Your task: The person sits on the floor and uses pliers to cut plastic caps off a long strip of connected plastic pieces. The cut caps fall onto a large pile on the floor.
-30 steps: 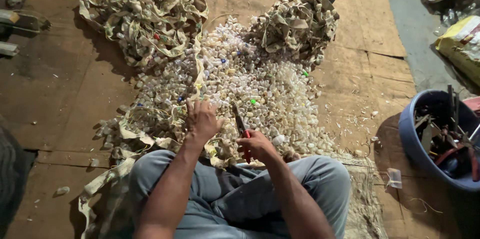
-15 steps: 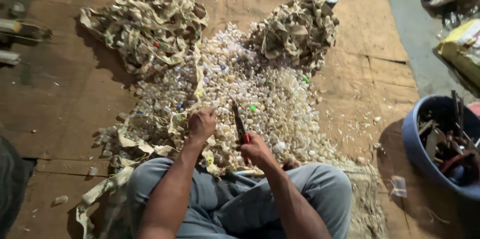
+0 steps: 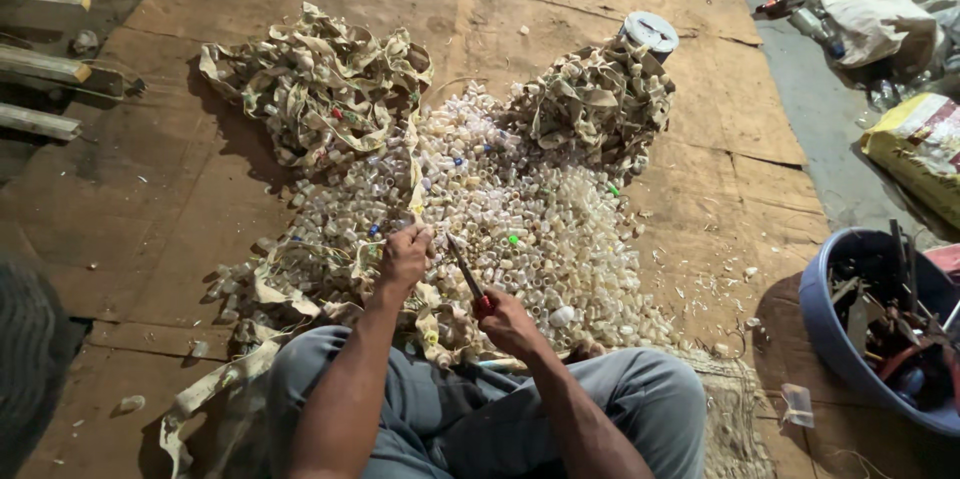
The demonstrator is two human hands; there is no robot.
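My left hand [image 3: 405,257] is closed around a pale cloth strip [image 3: 415,174] that runs up from the heap toward the left tangle of strips [image 3: 320,89]. In my right hand [image 3: 508,321] I grip a red-handled cutting tool [image 3: 466,271], its blade pointing up-left toward the left hand. Both hands hover over a wide heap of small clear plastic vials [image 3: 500,229] with a few coloured caps. A second tangle of strips [image 3: 600,104] lies at the heap's upper right. My legs in grey trousers [image 3: 440,419] frame the bottom.
A blue tub [image 3: 840,339] full of scrap metal stands at the right edge. A white-lidded jar [image 3: 648,34] sits behind the right tangle. Sacks and bottles [image 3: 880,9] crowd the top right. Wooden slats [image 3: 45,69] lie at the left. Brown cardboard [image 3: 180,229] covers the floor.
The view has shifted slightly. My left hand has risen a little along the strip, and the tool in my right hand stays close beside it.
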